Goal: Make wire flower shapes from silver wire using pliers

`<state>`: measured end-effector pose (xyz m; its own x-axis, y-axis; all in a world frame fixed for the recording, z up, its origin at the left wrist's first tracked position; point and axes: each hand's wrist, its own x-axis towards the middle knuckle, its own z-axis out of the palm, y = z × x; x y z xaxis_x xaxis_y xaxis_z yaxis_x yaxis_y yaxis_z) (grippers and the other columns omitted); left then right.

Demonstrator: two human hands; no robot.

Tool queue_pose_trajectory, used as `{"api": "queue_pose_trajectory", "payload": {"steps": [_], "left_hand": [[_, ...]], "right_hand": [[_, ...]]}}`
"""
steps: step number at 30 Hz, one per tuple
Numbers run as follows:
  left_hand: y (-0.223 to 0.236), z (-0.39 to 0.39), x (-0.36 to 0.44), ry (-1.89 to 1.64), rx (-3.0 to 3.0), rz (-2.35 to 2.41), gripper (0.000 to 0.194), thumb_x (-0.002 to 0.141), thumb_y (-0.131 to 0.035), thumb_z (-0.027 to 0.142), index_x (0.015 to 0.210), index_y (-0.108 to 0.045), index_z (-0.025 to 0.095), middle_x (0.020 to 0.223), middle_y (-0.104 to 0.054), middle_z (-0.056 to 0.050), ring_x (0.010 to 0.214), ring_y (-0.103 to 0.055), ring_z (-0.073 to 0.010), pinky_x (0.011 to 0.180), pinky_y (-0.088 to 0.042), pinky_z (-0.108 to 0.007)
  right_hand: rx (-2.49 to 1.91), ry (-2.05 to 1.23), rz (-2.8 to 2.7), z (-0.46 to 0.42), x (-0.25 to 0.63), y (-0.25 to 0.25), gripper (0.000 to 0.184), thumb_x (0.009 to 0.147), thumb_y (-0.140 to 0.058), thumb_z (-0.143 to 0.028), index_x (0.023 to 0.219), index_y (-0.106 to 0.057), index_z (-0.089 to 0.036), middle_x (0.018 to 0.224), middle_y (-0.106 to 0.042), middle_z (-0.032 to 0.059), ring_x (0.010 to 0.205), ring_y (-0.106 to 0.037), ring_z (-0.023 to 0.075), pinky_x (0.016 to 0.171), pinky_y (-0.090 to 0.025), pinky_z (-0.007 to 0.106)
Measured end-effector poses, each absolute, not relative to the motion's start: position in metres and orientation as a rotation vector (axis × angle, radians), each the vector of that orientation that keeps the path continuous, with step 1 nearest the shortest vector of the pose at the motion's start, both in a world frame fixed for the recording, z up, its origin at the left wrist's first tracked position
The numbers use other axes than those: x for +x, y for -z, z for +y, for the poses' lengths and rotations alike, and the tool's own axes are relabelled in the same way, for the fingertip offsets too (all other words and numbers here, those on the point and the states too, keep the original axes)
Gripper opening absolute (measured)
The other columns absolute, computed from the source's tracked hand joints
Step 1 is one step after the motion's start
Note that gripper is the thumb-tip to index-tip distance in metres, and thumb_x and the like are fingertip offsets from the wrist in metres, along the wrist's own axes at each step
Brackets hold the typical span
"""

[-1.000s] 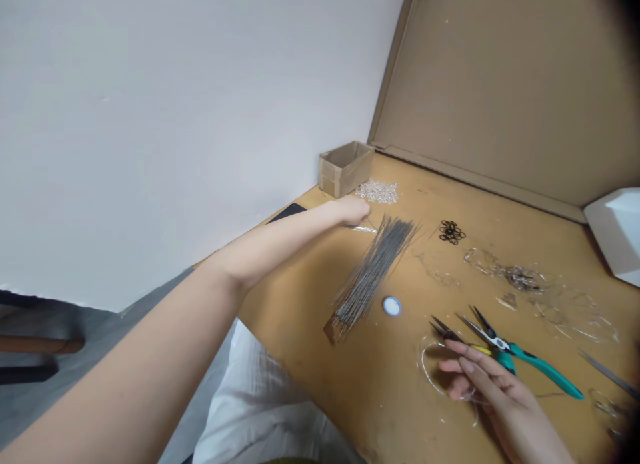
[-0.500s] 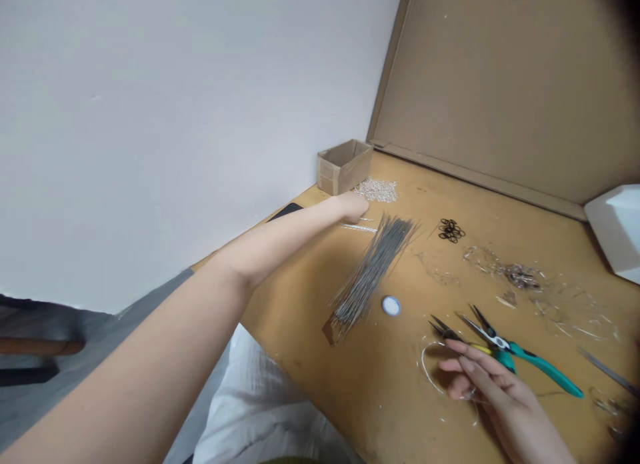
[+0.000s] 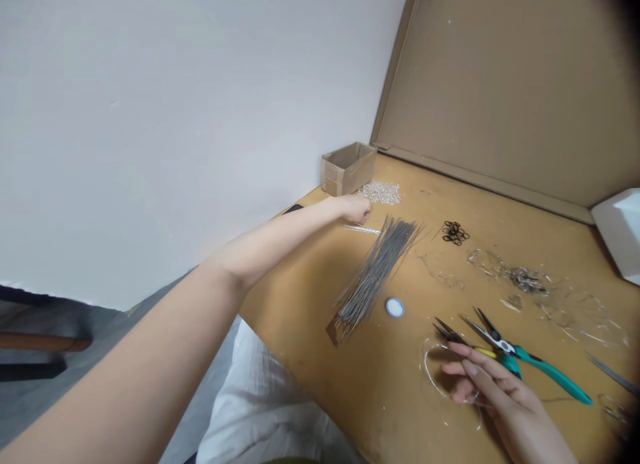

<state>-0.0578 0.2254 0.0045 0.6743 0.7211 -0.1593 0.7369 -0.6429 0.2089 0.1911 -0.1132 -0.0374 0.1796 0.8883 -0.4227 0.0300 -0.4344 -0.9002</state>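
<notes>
Far out across the table, my left hand (image 3: 357,209) is closed, knuckles outward, beside a pile of small clear beads (image 3: 381,191). Its fingertips are hidden, so I cannot make out what is in them. Thin pale strands (image 3: 362,229) lie just below it, next to a bundle of thin grey wires (image 3: 377,277). At the lower right, my right hand (image 3: 487,384) has thumb and fingers pinched on a loop of thin shiny wire (image 3: 433,371). Behind those fingers are pliers with green handles (image 3: 555,376) and a second tool, partly covered, with dark jaws (image 3: 447,331).
A small open cardboard box (image 3: 350,174) stands by the wall. A white round lid-like disc (image 3: 395,307), black rings (image 3: 455,233) and tangled wire pieces (image 3: 529,279) lie on the table (image 3: 300,357). A cardboard panel (image 3: 505,97) rises behind; a white box (image 3: 620,234) stands right.
My left hand has curled more tightly near the beads and shifted very slightly. My right hand keeps its pinch on the wire loop. The whole view has moved a little.
</notes>
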Motion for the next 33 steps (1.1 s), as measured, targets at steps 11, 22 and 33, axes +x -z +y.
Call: {"api": "queue_pose_trajectory", "payload": {"steps": [11, 22, 33], "left_hand": [[-0.009, 0.213, -0.044, 0.235, 2.810, 1.129, 0.025, 0.069, -0.052, 0.028, 0.085, -0.067, 0.016, 0.087, -0.068, -0.009, 0.075, -0.058, -0.0182, 0.063, -0.038, -0.025], [-0.009, 0.209, -0.037, 0.329, 2.906, 1.129, 0.028, 0.065, -0.052, 0.015, 0.087, -0.069, 0.010, 0.094, -0.067, -0.016, 0.085, -0.061, -0.0243, 0.071, -0.042, -0.029], [-0.016, 0.217, -0.046, 0.390, 2.851, 1.308, 0.032, 0.068, -0.053, 0.017, 0.095, -0.067, 0.011, 0.095, -0.067, -0.015, 0.083, -0.062, -0.0232, 0.072, -0.046, -0.028]], "right_hand": [[-1.644, -1.363, -0.860, -0.112, 0.190, 0.037, 0.047, 0.068, -0.067, -0.051, 0.101, -0.066, -0.018, 0.081, -0.071, 0.0112, 0.067, -0.064, 0.0208, 0.062, -0.052, 0.031], [-1.657, -1.387, -0.852, -0.113, 0.192, 0.038, 0.046, 0.071, -0.065, -0.051, 0.103, -0.065, -0.019, 0.077, -0.071, 0.0088, 0.068, -0.064, 0.0194, 0.064, -0.051, 0.028], [-1.646, -1.403, -0.860, -0.112, 0.193, 0.043, 0.048, 0.073, -0.064, -0.049, 0.110, -0.061, -0.018, 0.092, -0.070, 0.0114, 0.059, -0.062, 0.0167, 0.060, -0.049, 0.031]]}}
